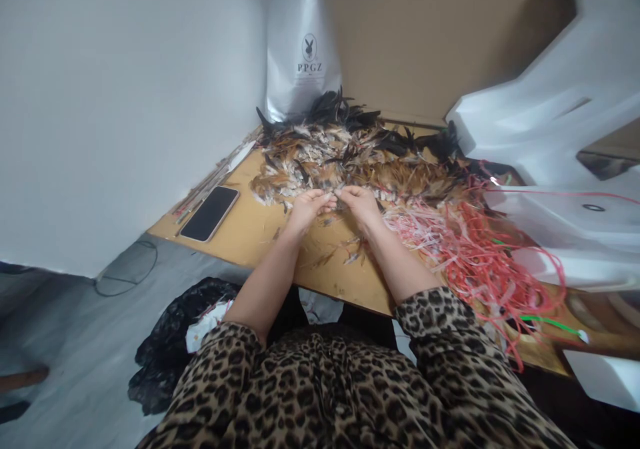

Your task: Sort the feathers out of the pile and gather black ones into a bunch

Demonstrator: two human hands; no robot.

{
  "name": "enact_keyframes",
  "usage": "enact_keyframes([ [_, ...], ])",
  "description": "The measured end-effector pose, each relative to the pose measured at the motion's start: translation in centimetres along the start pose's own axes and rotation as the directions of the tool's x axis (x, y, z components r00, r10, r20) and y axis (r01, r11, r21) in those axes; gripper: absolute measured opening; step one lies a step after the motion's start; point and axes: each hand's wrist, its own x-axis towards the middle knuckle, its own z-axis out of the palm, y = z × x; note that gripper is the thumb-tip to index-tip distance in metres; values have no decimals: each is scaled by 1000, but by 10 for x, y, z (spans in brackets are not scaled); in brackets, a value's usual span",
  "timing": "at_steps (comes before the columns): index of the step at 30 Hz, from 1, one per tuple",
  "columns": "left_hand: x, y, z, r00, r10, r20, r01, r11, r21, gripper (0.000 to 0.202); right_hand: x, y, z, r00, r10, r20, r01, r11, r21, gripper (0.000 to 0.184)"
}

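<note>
My left hand (314, 207) and my right hand (359, 203) meet at the front edge of a wide heap of feathers (345, 152). Both have thumb and fingers pinched together, their tips almost touching. Whatever lies between the fingertips is too small and blurred to make out. The feathers are brown, black and whitish, with dark plumes toward the back. A few loose feathers (353, 252) are scattered on the tabletop between my forearms. Right of my right hand starts a tangle of pink and red strips (465, 252).
A phone (210, 213) lies at the left of the wooden table (255, 239). Behind the feathers stands a silvery bag (305, 55). White sewing-machine-like equipment (540, 115) occupies the right side. On the floor at left are a black plastic bag (175, 335) and a cable (127, 279).
</note>
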Motion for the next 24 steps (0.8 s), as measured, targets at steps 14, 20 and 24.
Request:
enact_keyframes([
  [14,1,-5,-6,984,-152,90,154,988,-13,18,-2,-15,-9,985,-132,111,159,946,-283,26],
  [20,0,-5,-5,983,-144,109,137,988,73,21,0,-11,-12,975,-152,161,197,929,-313,26],
  [24,-1,-6,-4,983,-139,119,121,982,146,21,-1,-12,-11,966,-169,197,228,915,-333,28],
])
